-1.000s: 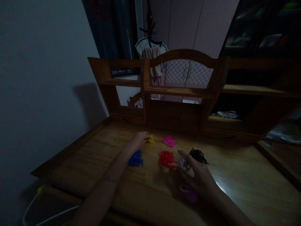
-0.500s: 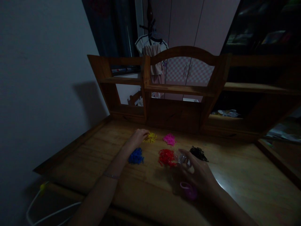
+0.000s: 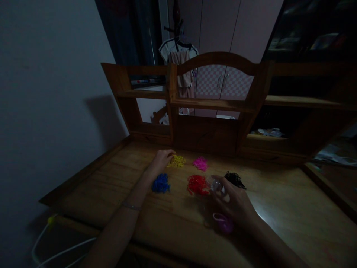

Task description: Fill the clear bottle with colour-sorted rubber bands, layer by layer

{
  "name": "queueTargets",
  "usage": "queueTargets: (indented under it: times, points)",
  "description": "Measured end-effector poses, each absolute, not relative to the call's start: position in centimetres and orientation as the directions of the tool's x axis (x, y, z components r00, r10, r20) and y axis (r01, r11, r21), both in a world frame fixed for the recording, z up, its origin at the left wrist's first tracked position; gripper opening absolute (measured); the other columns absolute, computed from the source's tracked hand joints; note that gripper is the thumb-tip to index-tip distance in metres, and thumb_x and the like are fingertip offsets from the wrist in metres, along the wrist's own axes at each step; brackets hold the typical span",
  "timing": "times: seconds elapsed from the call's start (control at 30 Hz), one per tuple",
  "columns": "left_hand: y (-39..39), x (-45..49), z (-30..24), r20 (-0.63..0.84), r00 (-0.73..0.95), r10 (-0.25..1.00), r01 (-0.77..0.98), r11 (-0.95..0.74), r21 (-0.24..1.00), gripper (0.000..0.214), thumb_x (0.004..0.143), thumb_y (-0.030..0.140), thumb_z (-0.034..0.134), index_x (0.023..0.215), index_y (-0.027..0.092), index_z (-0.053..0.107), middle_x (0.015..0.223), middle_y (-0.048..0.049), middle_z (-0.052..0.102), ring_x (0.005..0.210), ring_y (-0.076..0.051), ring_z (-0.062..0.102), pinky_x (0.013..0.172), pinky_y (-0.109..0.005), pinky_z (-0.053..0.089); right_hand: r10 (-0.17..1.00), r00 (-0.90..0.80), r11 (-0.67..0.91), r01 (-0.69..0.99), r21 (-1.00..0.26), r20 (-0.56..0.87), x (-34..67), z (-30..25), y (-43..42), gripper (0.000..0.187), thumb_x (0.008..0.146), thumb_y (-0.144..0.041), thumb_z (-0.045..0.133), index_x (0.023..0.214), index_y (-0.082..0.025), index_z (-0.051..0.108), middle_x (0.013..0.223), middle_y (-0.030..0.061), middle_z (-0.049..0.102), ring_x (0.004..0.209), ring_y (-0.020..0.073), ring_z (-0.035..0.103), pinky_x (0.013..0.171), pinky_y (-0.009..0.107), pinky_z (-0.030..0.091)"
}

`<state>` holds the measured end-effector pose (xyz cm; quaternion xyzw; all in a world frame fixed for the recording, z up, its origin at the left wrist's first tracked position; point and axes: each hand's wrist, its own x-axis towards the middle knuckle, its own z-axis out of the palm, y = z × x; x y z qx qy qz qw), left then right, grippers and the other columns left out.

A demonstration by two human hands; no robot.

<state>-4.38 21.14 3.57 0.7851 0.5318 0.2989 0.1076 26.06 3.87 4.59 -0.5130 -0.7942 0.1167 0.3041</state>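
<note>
Small heaps of thin bands lie on a wooden desk (image 3: 279, 208): yellow (image 3: 177, 161), pink (image 3: 200, 163), blue (image 3: 160, 183), red (image 3: 197, 184) and black (image 3: 234, 179). My left hand (image 3: 161, 160) rests at the left edge of the yellow heap, fingers curled onto it. My right hand (image 3: 232, 203) is closed round a small clear container (image 3: 216, 184), between the red and black heaps. A purple lid or ring (image 3: 223, 222) lies just under that hand.
A wooden hutch with shelves (image 3: 214, 106) stands along the desk's back edge. A wall is on the left, and a white cable (image 3: 55, 242) hangs below the desk's front left corner. Clothes hang on a rack behind the hutch.
Both hands stay nearly where they were. My left fingers have settled a little more onto the yellow heap, which looks slightly more spread. The view has tilted a little.
</note>
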Motion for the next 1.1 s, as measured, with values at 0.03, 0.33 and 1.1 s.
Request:
queueTargets:
  times: [0.03,0.33,1.1]
  points:
    - [21.1,-4.4,3.7,0.354,0.235,0.905,0.772,-0.395,0.498,0.021,0.083,0.014,0.060,0.099,0.018,0.073,0.104,-0.0063,0.074,0.095,-0.020,0.069,0.091,-0.031,0.050,0.888,-0.283,0.441,0.746,-0.499,0.361,26.1,4.6,3.9,0.038,0.090,-0.030,0.053,0.127,-0.024,0.049,0.093,0.0042,0.069,0.070,0.0178,0.066,0.062,0.027,0.046]
    - [21.9,-5.0,3.3,0.366,0.121,0.923,0.717,-0.336,0.611,0.018,0.078,0.016,0.064,0.093,0.020,0.075,0.096,-0.0043,0.076,0.089,-0.019,0.070,0.083,-0.027,0.052,0.882,-0.258,0.436,0.762,-0.480,0.394,26.1,4.5,4.2,0.039,0.090,-0.032,0.053,0.127,-0.021,0.051,0.093,0.0068,0.069,0.076,0.0202,0.067,0.062,0.027,0.047]
    - [23.3,-6.0,2.9,0.244,-0.080,0.967,0.324,-0.206,0.923,0.030,0.061,0.034,0.080,0.082,0.013,0.074,0.081,-0.0099,0.075,0.079,-0.022,0.070,0.072,-0.031,0.055,0.821,-0.406,0.531,0.800,-0.278,0.401,19.0,9.7,13.2,0.054,0.088,-0.044,0.062,0.138,-0.029,0.045,0.112,0.0052,0.067,0.096,0.0210,0.063,0.074,0.027,0.044]
